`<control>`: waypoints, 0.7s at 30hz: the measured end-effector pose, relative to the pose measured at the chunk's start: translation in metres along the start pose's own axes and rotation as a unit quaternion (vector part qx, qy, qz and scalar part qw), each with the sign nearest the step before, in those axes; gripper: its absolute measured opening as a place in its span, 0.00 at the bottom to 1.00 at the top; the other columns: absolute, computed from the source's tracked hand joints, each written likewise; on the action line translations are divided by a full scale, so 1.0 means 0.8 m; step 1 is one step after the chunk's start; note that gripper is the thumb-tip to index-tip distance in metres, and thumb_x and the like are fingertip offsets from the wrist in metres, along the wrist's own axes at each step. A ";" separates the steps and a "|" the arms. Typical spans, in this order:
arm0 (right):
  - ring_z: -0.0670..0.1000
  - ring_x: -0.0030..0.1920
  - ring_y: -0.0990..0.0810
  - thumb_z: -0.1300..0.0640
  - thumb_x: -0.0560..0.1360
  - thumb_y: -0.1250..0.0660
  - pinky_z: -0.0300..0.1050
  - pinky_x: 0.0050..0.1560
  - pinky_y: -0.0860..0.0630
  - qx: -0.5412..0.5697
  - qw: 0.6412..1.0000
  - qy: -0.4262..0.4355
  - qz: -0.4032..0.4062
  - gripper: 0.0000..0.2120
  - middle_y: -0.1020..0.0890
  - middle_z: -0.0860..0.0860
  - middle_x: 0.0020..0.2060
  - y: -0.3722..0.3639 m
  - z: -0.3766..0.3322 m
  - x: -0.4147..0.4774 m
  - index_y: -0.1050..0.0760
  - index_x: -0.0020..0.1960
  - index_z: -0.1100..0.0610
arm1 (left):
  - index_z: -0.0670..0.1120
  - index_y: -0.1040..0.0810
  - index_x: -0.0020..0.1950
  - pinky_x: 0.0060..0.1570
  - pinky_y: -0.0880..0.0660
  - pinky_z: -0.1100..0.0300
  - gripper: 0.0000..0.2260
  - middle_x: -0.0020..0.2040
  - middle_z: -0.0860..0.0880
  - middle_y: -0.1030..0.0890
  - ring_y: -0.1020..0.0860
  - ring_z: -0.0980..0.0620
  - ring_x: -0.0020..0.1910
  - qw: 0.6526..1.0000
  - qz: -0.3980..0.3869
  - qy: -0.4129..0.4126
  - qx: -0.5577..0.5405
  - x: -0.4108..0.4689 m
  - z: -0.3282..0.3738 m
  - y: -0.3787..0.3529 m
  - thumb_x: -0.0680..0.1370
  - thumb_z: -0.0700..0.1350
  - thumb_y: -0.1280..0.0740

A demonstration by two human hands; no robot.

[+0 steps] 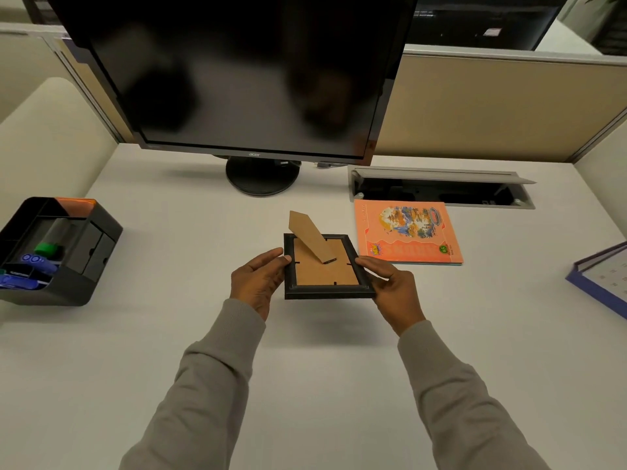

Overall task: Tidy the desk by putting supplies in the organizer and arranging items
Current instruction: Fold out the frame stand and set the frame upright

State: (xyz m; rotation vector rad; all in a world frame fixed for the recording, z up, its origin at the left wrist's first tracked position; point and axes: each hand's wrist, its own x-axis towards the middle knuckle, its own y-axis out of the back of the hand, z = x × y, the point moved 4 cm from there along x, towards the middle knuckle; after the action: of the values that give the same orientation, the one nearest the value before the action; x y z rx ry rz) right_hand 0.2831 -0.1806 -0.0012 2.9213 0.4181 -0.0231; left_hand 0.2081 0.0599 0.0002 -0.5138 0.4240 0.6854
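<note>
A small black picture frame point(327, 290) is held over the middle of the desk, its brown cardboard back facing up and its stand flap point(310, 237) raised. My left hand point(258, 279) grips the frame's left edge, thumb on top. My right hand point(390, 284) grips the right edge and lower right corner. A black desk organizer point(91, 247) stands at the left, holding blue markers point(35, 261), a green-capped item point(48, 248) and orange sticky notes point(75, 202).
A dark monitor point(244, 72) on a round stand point(263, 176) fills the back. An orange notebook point(407, 232) lies right of the frame, before an open cable tray point(441, 188). A blue desk calendar point(604, 278) sits at the right edge. Partition walls enclose the desk.
</note>
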 end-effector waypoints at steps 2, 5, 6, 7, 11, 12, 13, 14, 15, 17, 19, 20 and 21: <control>0.42 0.58 0.19 0.76 0.71 0.30 0.40 0.61 0.22 -0.026 0.999 0.035 -0.004 0.21 0.16 0.55 0.56 0.001 -0.008 -0.002 0.18 0.59 0.58 | 0.39 0.16 0.54 0.53 0.19 0.54 0.12 0.48 0.44 0.14 0.15 0.47 0.47 1.000 0.000 -0.011 0.006 -0.001 0.004 -0.002 0.71 0.34 0.25; 0.42 0.54 0.17 0.69 0.73 0.27 0.36 0.58 0.22 -0.064 0.995 0.070 0.029 0.16 0.15 0.52 0.53 0.003 -0.015 -0.002 0.17 0.59 0.57 | 0.38 0.15 0.50 0.52 0.19 0.55 0.07 0.48 0.41 0.14 0.16 0.45 0.49 0.998 0.020 -0.036 0.042 -0.004 0.007 -0.004 0.73 0.35 0.26; 0.43 0.51 0.16 0.66 0.73 0.26 0.36 0.57 0.21 -0.056 0.996 0.062 0.042 0.14 0.14 0.51 0.50 0.003 -0.015 -0.002 0.16 0.58 0.57 | 0.38 0.15 0.48 0.50 0.18 0.56 0.04 0.47 0.41 0.15 0.17 0.45 0.48 0.998 0.028 -0.040 0.045 -0.004 0.006 -0.005 0.73 0.35 0.26; 0.44 0.49 0.15 0.65 0.73 0.26 0.38 0.56 0.21 -0.039 0.997 0.047 0.051 0.13 0.13 0.50 0.48 0.003 -0.015 -0.002 0.16 0.56 0.57 | 0.38 0.15 0.45 0.49 0.18 0.57 0.02 0.45 0.41 0.15 0.17 0.45 0.47 0.998 0.031 -0.041 0.042 -0.005 0.005 -0.006 0.74 0.35 0.27; 0.48 0.47 0.13 0.63 0.73 0.25 0.45 0.55 0.19 -0.023 0.998 0.020 0.059 0.10 0.12 0.47 0.43 0.005 -0.012 -0.002 0.15 0.53 0.55 | 0.39 0.14 0.42 0.56 0.19 0.52 0.06 0.46 0.39 0.15 0.17 0.48 0.45 0.997 0.009 -0.057 0.050 -0.005 0.001 -0.012 0.75 0.40 0.27; 0.48 0.46 0.13 0.63 0.73 0.26 0.45 0.55 0.18 -0.027 0.998 0.020 0.062 0.10 0.12 0.47 0.43 0.006 -0.012 -0.001 0.15 0.53 0.56 | 0.40 0.13 0.43 0.58 0.20 0.51 0.07 0.47 0.38 0.15 0.17 0.48 0.46 0.996 -0.001 -0.063 0.057 -0.004 -0.001 -0.012 0.76 0.42 0.28; 0.48 0.46 0.14 0.63 0.73 0.26 0.46 0.55 0.18 -0.030 0.997 0.021 0.068 0.10 0.12 0.48 0.44 0.007 -0.012 0.000 0.15 0.54 0.56 | 0.41 0.13 0.43 0.59 0.21 0.50 0.08 0.49 0.38 0.15 0.17 0.49 0.47 0.995 -0.009 -0.072 0.065 -0.004 -0.003 -0.013 0.77 0.45 0.28; 0.48 0.46 0.14 0.63 0.74 0.26 0.46 0.54 0.18 -0.034 0.996 0.022 0.076 0.10 0.13 0.49 0.44 0.007 -0.011 0.001 0.15 0.54 0.57 | 0.43 0.13 0.44 0.59 0.21 0.50 0.10 0.51 0.40 0.15 0.17 0.49 0.48 0.994 -0.016 -0.083 0.074 -0.006 -0.004 -0.015 0.78 0.48 0.29; 0.49 0.46 0.14 0.63 0.74 0.26 0.47 0.52 0.17 -0.039 0.995 0.024 0.083 0.10 0.13 0.50 0.44 0.008 -0.010 0.002 0.15 0.54 0.58 | 0.45 0.13 0.45 0.60 0.22 0.51 0.12 0.52 0.42 0.15 0.18 0.50 0.50 0.991 -0.023 -0.096 0.087 -0.009 -0.005 -0.017 0.79 0.51 0.31; 0.51 0.45 0.14 0.62 0.74 0.26 0.47 0.46 0.16 -0.042 0.995 0.029 0.089 0.10 0.14 0.52 0.44 0.007 -0.010 0.004 0.16 0.56 0.58 | 0.51 0.13 0.47 0.59 0.23 0.54 0.14 0.52 0.49 0.14 0.18 0.52 0.53 0.985 -0.037 -0.124 0.116 -0.017 -0.007 -0.024 0.80 0.57 0.36; 0.49 0.43 0.15 0.61 0.75 0.26 0.45 0.41 0.18 -0.061 0.993 0.037 0.092 0.09 0.15 0.51 0.42 0.006 -0.009 0.007 0.16 0.55 0.59 | 0.55 0.15 0.50 0.56 0.26 0.64 0.14 0.52 0.56 0.15 0.20 0.58 0.56 0.980 -0.051 -0.143 0.125 -0.026 -0.008 -0.030 0.82 0.58 0.39; 0.47 0.42 0.17 0.61 0.75 0.26 0.44 0.41 0.19 -0.074 0.992 0.041 0.092 0.08 0.16 0.51 0.42 0.006 -0.008 0.008 0.15 0.53 0.59 | 0.54 0.16 0.54 0.57 0.27 0.66 0.14 0.54 0.57 0.16 0.21 0.60 0.58 0.979 -0.061 -0.149 0.124 -0.028 -0.009 -0.032 0.83 0.57 0.40; 0.46 0.41 0.18 0.60 0.74 0.26 0.43 0.41 0.21 -0.080 0.992 0.043 0.091 0.06 0.16 0.51 0.42 0.007 -0.008 0.009 0.15 0.51 0.59 | 0.53 0.18 0.60 0.60 0.27 0.65 0.15 0.58 0.57 0.17 0.22 0.60 0.62 0.978 -0.071 -0.152 0.123 -0.029 -0.010 -0.034 0.83 0.57 0.40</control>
State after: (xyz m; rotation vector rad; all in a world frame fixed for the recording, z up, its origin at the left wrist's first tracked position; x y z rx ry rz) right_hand 0.2913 -0.1824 0.0058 2.7952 0.1569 0.1548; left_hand 0.2091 0.0265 0.0143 -0.1971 0.1769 0.5531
